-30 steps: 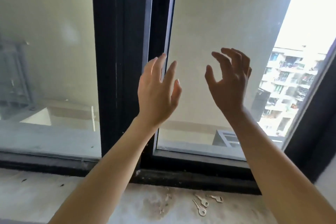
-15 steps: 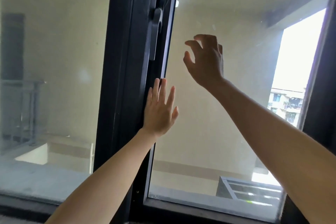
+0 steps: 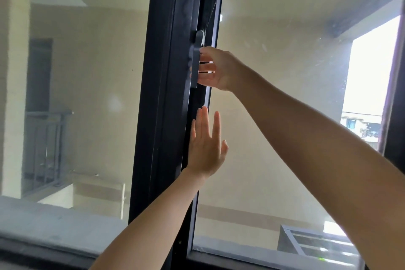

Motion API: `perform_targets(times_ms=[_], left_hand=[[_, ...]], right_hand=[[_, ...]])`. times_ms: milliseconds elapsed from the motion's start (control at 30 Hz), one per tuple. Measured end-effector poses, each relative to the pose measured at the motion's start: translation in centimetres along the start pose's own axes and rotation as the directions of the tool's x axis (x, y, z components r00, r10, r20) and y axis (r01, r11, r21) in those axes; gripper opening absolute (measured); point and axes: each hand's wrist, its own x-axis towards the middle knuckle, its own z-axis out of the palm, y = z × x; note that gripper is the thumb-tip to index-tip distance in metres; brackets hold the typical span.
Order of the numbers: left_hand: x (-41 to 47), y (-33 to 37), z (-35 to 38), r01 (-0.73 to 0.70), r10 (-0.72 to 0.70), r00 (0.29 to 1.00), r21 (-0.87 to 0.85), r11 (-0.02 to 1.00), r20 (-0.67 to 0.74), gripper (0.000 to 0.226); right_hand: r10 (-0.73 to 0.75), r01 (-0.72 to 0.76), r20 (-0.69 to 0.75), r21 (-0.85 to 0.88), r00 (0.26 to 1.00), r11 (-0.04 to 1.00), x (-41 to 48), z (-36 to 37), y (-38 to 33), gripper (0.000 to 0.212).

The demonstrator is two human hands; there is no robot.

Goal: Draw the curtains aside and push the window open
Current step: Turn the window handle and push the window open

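Observation:
A dark-framed window fills the view, its thick centre post (image 3: 166, 94) running top to bottom. The right-hand glass pane (image 3: 274, 138) is shut. A dark vertical handle (image 3: 196, 59) sits on the pane's left frame edge. My right hand (image 3: 217, 68) reaches up from the right, its fingers curled around that handle. My left hand (image 3: 206, 144) lies flat below it, fingers straight and together, palm against the frame edge and glass. No curtain shows in view.
A fixed left glass pane (image 3: 76, 94) shows a beige wall and a railing outside. The dark bottom sill frame (image 3: 65, 254) runs along the lower edge. Bright daylight and a distant building (image 3: 361, 125) appear at the far right.
My right hand moved left from in front of the glass and closed on the handle. My left hand stayed flat on the frame edge. The view tilted slightly upward and closer.

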Motion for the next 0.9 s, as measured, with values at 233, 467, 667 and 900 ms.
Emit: perform_targets(times_ms=[233, 467, 667, 900], left_hand=[[-0.1, 0.2, -0.1, 0.065, -0.066, 0.998, -0.093, 0.994, -0.007, 0.076], [-0.2, -0.1, -0.1, 0.037, -0.039, 0.999, -0.105, 0.994, -0.017, 0.072], [-0.2, -0.3, -0.3, 0.003, -0.004, 1.0, -0.097, 0.995, -0.016, 0.075], [-0.2, -0.4, -0.2, -0.002, 0.001, 1.0, -0.118, 0.993, -0.006, 0.072]], right_hand=[[-0.009, 0.002, 0.069, 0.11, 0.998, 0.994, -0.2, 0.0, 0.4, 0.02], [-0.174, 0.178, 0.037, -0.279, 0.984, 0.944, 0.6, -0.6, 0.7, 0.02], [-0.401, 0.351, 0.087, -0.671, 0.912, 0.653, 1.1, -3.1, -0.6, 0.014], [-0.537, 0.409, 0.303, -0.909, 0.787, 0.087, 1.6, -4.9, -2.3, 0.011]])
